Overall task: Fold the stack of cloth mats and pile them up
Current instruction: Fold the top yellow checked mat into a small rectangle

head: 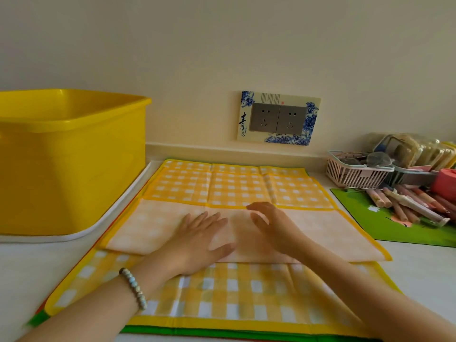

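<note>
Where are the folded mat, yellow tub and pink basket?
folded mat (320,233), head view, pale turned-over flap.
yellow tub (74,169), head view, front wall.
pink basket (355,175), head view, slatted front wall.

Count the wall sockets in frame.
2. The left socket and right socket sit side by side in the blue-floral surround on the wall, above the yellow checked mats. None looks hidden.
</note>
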